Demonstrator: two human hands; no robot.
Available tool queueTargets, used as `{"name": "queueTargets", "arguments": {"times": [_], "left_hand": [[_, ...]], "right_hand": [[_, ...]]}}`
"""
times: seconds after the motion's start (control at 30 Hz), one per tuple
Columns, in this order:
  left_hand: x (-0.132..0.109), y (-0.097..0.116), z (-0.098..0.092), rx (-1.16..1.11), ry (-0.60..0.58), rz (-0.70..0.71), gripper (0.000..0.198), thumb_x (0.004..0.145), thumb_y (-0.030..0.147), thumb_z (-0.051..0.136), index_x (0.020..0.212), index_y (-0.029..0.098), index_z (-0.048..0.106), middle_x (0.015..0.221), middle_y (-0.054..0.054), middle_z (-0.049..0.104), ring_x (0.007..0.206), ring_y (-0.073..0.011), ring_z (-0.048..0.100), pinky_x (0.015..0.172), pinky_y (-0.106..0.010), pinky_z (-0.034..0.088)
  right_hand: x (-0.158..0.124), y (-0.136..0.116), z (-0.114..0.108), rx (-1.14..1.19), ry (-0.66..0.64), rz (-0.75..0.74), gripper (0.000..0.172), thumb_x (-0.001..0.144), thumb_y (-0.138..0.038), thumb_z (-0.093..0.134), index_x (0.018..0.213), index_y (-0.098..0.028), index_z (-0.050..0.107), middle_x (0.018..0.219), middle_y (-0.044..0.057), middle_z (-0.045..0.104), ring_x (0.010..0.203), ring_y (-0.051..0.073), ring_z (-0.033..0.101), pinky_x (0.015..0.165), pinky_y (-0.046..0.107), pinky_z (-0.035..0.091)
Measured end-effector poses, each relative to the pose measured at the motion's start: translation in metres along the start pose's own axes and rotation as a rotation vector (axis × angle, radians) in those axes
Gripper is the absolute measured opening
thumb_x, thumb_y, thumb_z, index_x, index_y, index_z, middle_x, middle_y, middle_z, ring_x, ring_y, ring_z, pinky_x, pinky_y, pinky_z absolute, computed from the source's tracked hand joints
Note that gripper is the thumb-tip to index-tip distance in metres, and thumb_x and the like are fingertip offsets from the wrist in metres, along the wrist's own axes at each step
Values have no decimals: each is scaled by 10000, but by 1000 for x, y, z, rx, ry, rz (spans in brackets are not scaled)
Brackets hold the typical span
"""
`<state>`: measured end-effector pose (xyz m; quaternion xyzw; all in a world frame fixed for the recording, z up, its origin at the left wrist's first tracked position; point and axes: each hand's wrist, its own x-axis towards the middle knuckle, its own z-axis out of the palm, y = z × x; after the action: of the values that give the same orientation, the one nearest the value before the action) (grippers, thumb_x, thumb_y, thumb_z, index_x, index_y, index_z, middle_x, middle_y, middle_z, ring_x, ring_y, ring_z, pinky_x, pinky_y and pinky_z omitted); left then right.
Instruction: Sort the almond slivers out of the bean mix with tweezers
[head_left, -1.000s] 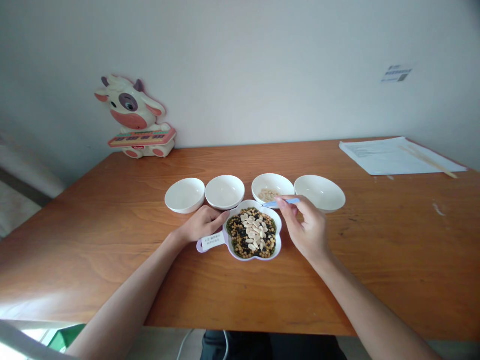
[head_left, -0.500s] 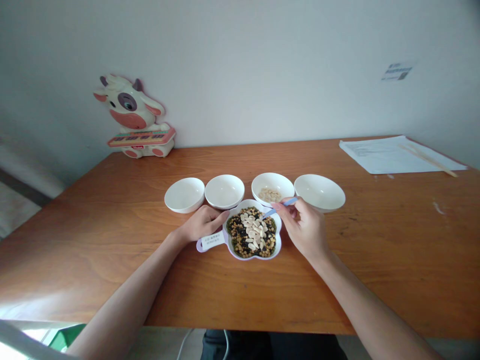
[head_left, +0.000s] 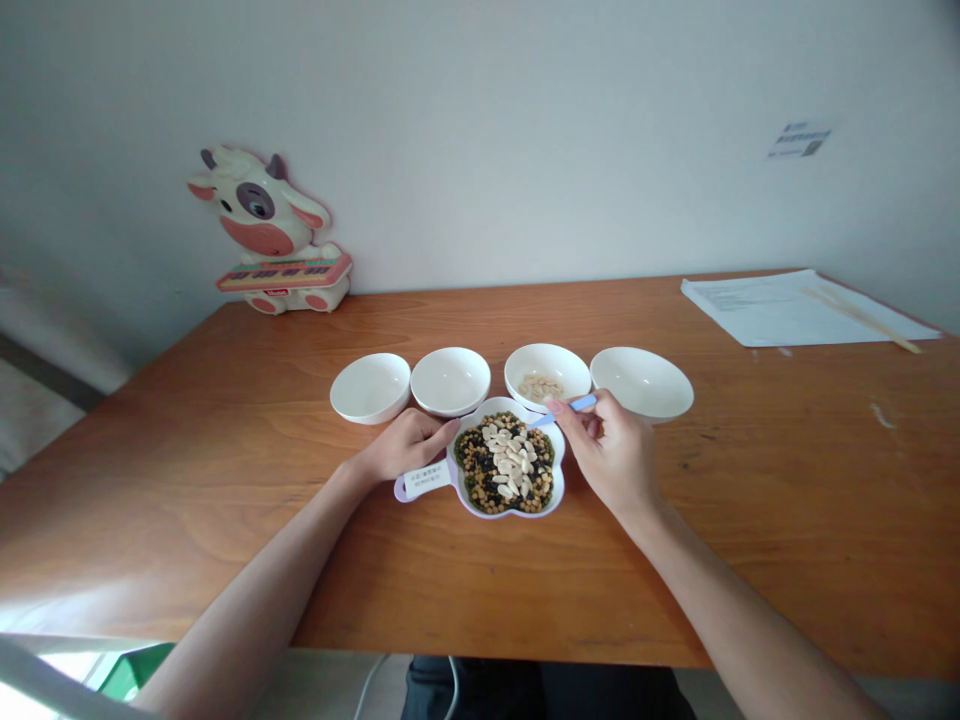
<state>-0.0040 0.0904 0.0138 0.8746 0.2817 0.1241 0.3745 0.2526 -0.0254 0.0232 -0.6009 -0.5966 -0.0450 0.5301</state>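
Observation:
A flower-shaped white dish with a lilac edge and a labelled handle (head_left: pixel 427 482) lies in the middle of the table. It holds dark and yellowish beans or grains, with a heap of pale flat seeds (head_left: pixel 512 460) on top. Against its left rim is my left hand (head_left: pixel 401 443), closed on the edge with the thumb at the rim. My right hand (head_left: pixel 616 448) pinches a slim blue tool (head_left: pixel 583 403). Its tip points down left over the dish's upper right part; whether it is tweezers or a spoon I cannot tell.
Four white bowls stand in a row behind the dish: far left (head_left: pixel 370 390), second (head_left: pixel 450 383), third (head_left: pixel 512 385) with pale seeds in it, and far right (head_left: pixel 645 385). A toy cow with a keyboard (head_left: pixel 277 235) sits back left. Papers (head_left: pixel 787 310) and chopsticks (head_left: pixel 874 322) lie back right.
The whole view has shifted very slightly. Both hands keep their holds, and the blue tool's tip has moved only a little over the dish.

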Motion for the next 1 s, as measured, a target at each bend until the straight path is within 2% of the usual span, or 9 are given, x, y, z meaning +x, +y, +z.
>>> {"name": "queueTargets", "arguments": {"times": [0.13, 0.3, 0.4, 0.53, 0.6, 0.73, 0.9, 1.0], "left_hand": [[0, 0, 0, -7, -10, -16, 609, 1042, 514, 332, 547, 161, 370, 496, 12, 395, 467, -68, 314, 435, -215, 250], [0, 1, 1, -7, -10, -22, 602, 1039, 513, 329, 550, 164, 366, 502, 11, 399, 472, -72, 323, 437, -213, 257], [0, 2, 0, -5, -11, -21, 596, 1039, 505, 331, 553, 163, 370, 505, 11, 401, 473, -72, 325, 436, -210, 257], [0, 2, -1, -3, -6, -19, 597, 1040, 500, 338, 548, 163, 371, 502, 12, 397, 469, -72, 320, 431, -211, 251], [0, 1, 0, -2, 1, -12, 596, 1041, 496, 343, 547, 162, 371, 502, 11, 398, 469, -72, 321, 431, -211, 252], [0, 1, 0, 0, 11, 1, 591, 1043, 483, 350, 550, 158, 382, 506, 10, 411, 474, -71, 327, 435, -208, 258], [0, 2, -1, 1, -1, -6, 594, 1045, 483, 344, 553, 155, 395, 508, 11, 416, 480, -73, 333, 444, -208, 270], [0, 3, -1, 2, 7, 5, 590, 1046, 474, 354, 550, 156, 390, 508, 12, 412, 478, -72, 332, 443, -209, 268]], "right_hand": [[-1, 0, -1, 27, -16, 13, 364, 930, -395, 682, 674, -214, 498, 503, -55, 556, 432, 81, 460, 472, 215, 365], [-2, 0, -1, 181, -86, 108, 329, 966, -396, 634, 708, -209, 551, 585, -15, 682, 495, 102, 602, 527, 222, 450], [-4, 1, 0, 300, -108, 194, 275, 999, -407, 576, 807, -211, 591, 578, -25, 665, 498, 110, 603, 545, 236, 485], [-5, 2, 3, 394, -117, 239, 240, 1048, -408, 467, 986, -212, 591, 728, 10, 714, 631, 128, 650, 635, 264, 529], [-6, 3, 5, 425, -112, 242, 204, 1037, -409, 492, 994, -220, 554, 732, 4, 682, 667, 137, 647, 647, 272, 525], [-7, 5, 9, 435, -92, 245, 207, 966, -406, 625, 947, -234, 512, 699, -30, 549, 577, 128, 547, 525, 263, 447], [-7, 6, 10, 399, -23, 196, 194, 962, -351, 624, 934, -245, 464, 763, -15, 525, 601, 141, 541, 523, 282, 449], [-5, 4, 9, 429, -35, 181, 154, 982, -323, 589, 1025, -244, 464, 681, -51, 477, 548, 137, 497, 496, 272, 409]]}}
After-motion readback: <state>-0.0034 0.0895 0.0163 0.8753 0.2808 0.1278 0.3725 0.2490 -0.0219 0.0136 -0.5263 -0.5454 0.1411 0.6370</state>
